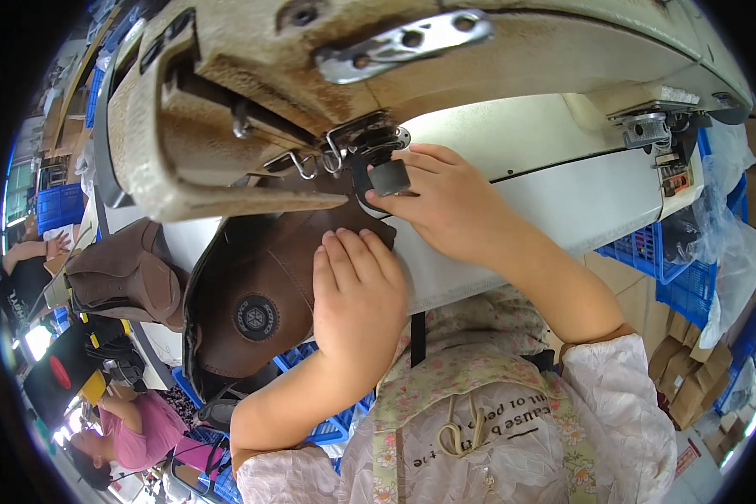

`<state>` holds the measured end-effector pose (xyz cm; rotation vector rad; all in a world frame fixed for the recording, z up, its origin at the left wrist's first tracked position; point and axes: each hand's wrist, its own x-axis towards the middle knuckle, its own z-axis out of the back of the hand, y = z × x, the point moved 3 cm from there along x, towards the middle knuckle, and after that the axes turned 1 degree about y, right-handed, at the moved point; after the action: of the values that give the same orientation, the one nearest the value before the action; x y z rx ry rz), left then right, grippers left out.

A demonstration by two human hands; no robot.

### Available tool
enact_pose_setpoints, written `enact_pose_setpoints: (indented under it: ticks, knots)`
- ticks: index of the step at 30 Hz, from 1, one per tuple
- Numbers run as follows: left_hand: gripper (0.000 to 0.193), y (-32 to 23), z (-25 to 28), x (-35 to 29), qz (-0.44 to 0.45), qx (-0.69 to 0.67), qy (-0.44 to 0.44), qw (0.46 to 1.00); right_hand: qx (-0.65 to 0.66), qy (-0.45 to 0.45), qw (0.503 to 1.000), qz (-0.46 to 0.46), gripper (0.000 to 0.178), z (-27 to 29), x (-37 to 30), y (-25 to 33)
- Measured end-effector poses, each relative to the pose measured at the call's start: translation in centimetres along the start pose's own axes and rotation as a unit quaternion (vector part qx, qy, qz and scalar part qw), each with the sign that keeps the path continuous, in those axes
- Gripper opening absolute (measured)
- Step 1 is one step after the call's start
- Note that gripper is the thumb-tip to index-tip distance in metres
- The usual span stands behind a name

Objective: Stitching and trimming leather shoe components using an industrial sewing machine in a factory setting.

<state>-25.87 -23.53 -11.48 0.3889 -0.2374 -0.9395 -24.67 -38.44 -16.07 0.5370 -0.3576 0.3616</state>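
A brown leather boot upper (273, 252) with a round black emblem lies under the head of a worn cream sewing machine (512, 71). My left hand (357, 294) rests flat on the leather, its fingers stretched out side by side. Beside the machine's dark cylindrical part (389, 178), my right hand (445, 202) has thumb and fingers apart, around that part and near the leather's edge. The dark part hides some of the right fingertips, and the machine head covers the leather's far end. No grasp shows at either hand.
Another brown upper (130, 273) lies to the left. The machine's white table (563, 210) runs to the right, with blue crates (689, 286), clear plastic and brown cardboard (689, 370) beyond. A person in pink (143, 433) sits at lower left; another person's hand (57, 244) shows at far left.
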Motion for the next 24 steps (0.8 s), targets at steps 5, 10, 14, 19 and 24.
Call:
enact_pose_setpoints:
  ticks: [5, 10, 14, 19, 24]
  knots:
    - [0.032, 0.0, -1.1, -0.7, -0.014, -0.026, -0.010, 1.000, 0.012, 0.010, 1.000, -0.014, 0.023, -0.2, -0.2, -0.2]
    - [0.035, 0.3, -1.4, -0.9, -0.043, -0.050, -0.035, 0.997, 0.027, 0.013, 1.000, 0.000, 0.025, -0.3, -0.4, -0.5]
    - [0.035, 0.7, -1.4, -0.7, -0.055, -0.065, -0.043, 0.995, 0.005, 0.019, 1.000, 0.009, 0.027, -0.3, -0.5, -0.2]
    - [0.028, 0.6, -1.4, -0.6, -0.068, -0.066, -0.050, 0.994, -0.009, 0.033, 0.999, 0.014, 0.029, -0.4, -0.6, 0.0]
    - [0.027, 0.5, -1.5, -0.5, -0.068, -0.065, -0.058, 0.994, -0.013, 0.042, 0.999, 0.014, 0.031, -0.3, -0.8, 0.0]
